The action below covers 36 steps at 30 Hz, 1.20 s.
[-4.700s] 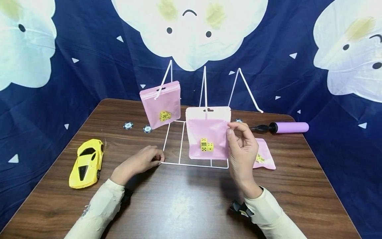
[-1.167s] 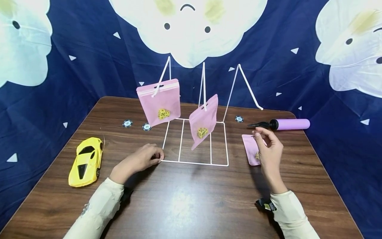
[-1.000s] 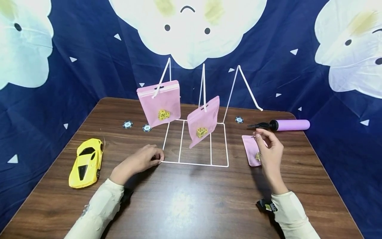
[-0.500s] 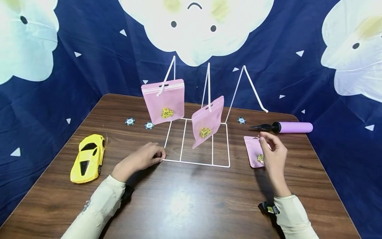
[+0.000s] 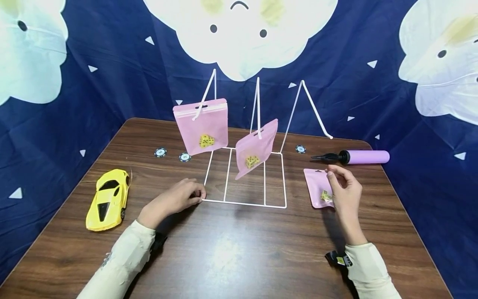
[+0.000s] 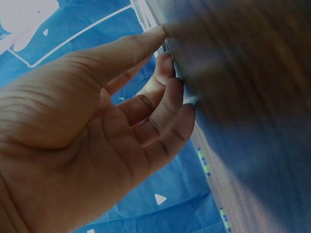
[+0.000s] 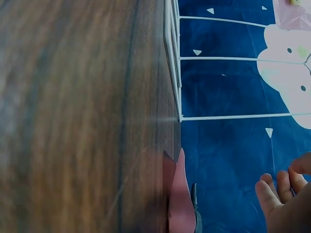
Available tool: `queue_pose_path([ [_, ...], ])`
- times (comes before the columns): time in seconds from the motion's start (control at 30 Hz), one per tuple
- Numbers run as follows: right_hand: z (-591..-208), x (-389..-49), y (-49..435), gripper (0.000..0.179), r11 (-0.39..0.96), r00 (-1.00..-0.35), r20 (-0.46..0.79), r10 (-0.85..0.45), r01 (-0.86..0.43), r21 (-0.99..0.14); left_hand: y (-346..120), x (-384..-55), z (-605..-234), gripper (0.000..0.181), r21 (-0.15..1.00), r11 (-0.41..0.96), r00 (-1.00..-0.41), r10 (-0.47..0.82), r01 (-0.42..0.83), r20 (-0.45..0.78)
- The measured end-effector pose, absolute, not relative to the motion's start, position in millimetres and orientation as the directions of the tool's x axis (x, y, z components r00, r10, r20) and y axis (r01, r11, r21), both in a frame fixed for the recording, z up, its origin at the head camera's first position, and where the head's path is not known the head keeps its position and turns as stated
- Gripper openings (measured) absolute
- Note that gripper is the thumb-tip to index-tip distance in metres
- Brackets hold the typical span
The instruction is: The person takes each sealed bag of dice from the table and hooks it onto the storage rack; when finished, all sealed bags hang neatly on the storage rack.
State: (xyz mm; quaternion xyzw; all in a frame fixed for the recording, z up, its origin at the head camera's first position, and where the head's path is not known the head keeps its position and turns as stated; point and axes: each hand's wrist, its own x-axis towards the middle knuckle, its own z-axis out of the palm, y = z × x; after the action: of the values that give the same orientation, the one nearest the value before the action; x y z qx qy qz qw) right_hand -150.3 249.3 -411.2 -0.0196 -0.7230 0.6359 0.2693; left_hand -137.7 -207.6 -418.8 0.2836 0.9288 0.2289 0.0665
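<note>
A white wire display rack [image 5: 244, 203] stands on the table with three raised hooks. My left hand [image 5: 175, 202] pinches its front left corner between thumb and fingers, as the left wrist view also shows. From the left hook hangs a pink zip bag [image 5: 201, 123] with yellow dice inside. A second pink bag of dice [image 5: 254, 145] hangs turned sideways on the middle hook. The right hook [image 5: 316, 109] carries nothing. My right hand [image 5: 346, 195], fingers loosely bent and holding nothing, hovers over a third pink bag [image 5: 315, 185], hiding its right side.
A yellow toy car [image 5: 108, 200] sits at the left. Poker chips [image 5: 160, 152] lie behind and beside the rack. A purple hand pump [image 5: 367, 157] lies behind the right hand. Dark blue cloth with clouds [image 5: 239, 37] surrounds the table.
My right hand has let go of the middle bag's edge and moved right, over the third bag. The middle bag has swung sideways on its hook. My left hand stays at the rack's corner.
</note>
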Motion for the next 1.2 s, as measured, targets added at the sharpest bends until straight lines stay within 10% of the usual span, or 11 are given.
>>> queue_pose_path([
  [1.2, -418.3, -146.2, 298.2, 0.018, 0.045, -0.894, 0.045, 0.447, -0.027, -0.999, -207.2, -136.7, -418.0, 0.018, 0.460, 0.731, -0.829, 0.559, 0.504, 0.020],
])
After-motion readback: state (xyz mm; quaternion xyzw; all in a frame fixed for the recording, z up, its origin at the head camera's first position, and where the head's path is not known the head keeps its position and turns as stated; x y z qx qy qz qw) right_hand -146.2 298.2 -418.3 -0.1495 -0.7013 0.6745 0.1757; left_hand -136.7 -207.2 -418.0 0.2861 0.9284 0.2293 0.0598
